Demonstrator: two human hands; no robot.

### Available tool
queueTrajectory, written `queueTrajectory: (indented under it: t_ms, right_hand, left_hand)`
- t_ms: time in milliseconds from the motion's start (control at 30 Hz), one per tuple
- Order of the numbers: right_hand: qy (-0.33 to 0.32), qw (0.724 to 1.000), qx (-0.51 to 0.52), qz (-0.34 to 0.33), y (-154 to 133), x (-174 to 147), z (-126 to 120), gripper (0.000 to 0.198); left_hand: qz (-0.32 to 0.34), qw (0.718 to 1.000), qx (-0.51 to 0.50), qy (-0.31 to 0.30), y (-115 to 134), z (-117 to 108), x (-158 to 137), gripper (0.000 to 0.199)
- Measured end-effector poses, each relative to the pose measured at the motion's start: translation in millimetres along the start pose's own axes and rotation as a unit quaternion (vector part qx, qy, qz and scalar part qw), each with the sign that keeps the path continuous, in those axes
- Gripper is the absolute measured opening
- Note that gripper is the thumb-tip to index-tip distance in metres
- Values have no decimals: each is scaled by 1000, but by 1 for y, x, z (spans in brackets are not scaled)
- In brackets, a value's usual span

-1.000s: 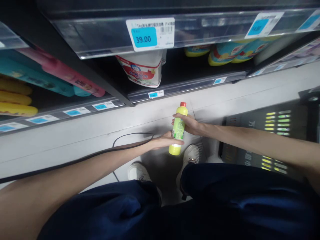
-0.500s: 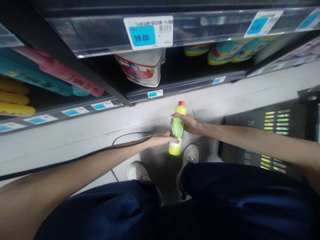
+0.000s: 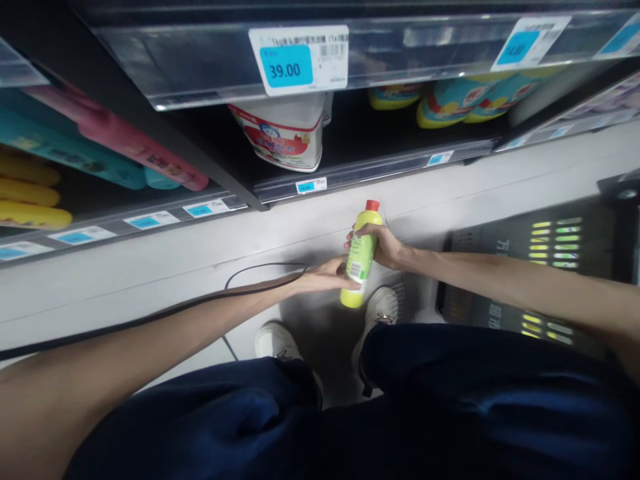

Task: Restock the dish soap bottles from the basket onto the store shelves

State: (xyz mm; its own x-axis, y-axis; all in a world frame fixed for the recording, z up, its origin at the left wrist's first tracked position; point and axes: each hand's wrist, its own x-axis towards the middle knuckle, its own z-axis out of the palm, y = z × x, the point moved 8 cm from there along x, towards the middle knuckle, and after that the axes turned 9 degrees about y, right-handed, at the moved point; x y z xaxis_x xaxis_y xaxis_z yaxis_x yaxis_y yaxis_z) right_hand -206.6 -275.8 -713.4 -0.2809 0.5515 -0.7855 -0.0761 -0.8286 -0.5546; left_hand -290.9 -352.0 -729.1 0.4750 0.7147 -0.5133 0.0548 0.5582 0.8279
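Observation:
A yellow-green plastic bottle [image 3: 361,257] with a red cap tilts slightly to the right above the floor, between me and the shelf. My right hand [image 3: 384,243] wraps round its upper half from the right, thumb across the front. Lower down, my left hand [image 3: 333,275] grips it from the left, with the thumb over the label near the base. The side facing me carries a white patch with a barcode. Some fingers of both hands are hidden behind the bottle.
Ahead stands a shelf [image 3: 380,160] holding a white jug [image 3: 289,137] and blue-yellow bottles [image 3: 453,100]. Pink bottles [image 3: 150,150] and teal ones fill the left bay. A dark slotted crate [image 3: 510,267] sits at my right. A black cable [image 3: 165,310] runs along my left arm.
The bottle has turned about its long axis, so a barcode now shows on the label. Its top has shifted a little to the right, along with my right hand.

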Motion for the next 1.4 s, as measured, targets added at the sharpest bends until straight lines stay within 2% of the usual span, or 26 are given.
queueTrajectory:
  t_ms: [100, 233, 400, 567, 767, 900, 1033, 1200, 1400]
  right_hand:
    - [-51, 998, -10, 34, 0, 1, -2, 29]
    - [-50, 997, -12, 54, 0, -1, -3, 30]
    - [-26, 998, -48, 42, 5, -8, 7, 29]
    - [27, 997, -75, 1, 10, -8, 6, 40]
    - [39, 997, -58, -11, 8, -7, 4, 42]
    - [32, 997, -62, -24, 3, -8, 6, 39]
    - [16, 998, -66, -20, 7, -6, 4, 42]
    - [3, 998, -66, -10, 13, -1, 0, 42]
    - [22, 998, -57, -10, 11, 3, -6, 33]
  left_hand:
    - [-49, 995, -65, -66, 1, 9, -3, 69]
    - [-43, 987, -110, -110, 7, 16, -5, 63]
    - [-21, 996, -42, -76, 3, 9, -8, 52]
    - [-48, 998, 4, -49, 2, 5, -17, 38]
    - [-66, 998, 23, -7, 2, 3, -16, 45]
    - [-68, 998, 11, 12, 0, 4, -14, 51]
    - [-68, 998, -10, -4, 1, 7, -17, 49]
    - [-100, 994, -39, -24, 0, 11, -22, 46]
    - [-147, 982, -115, 2, -20, 11, -13, 59]
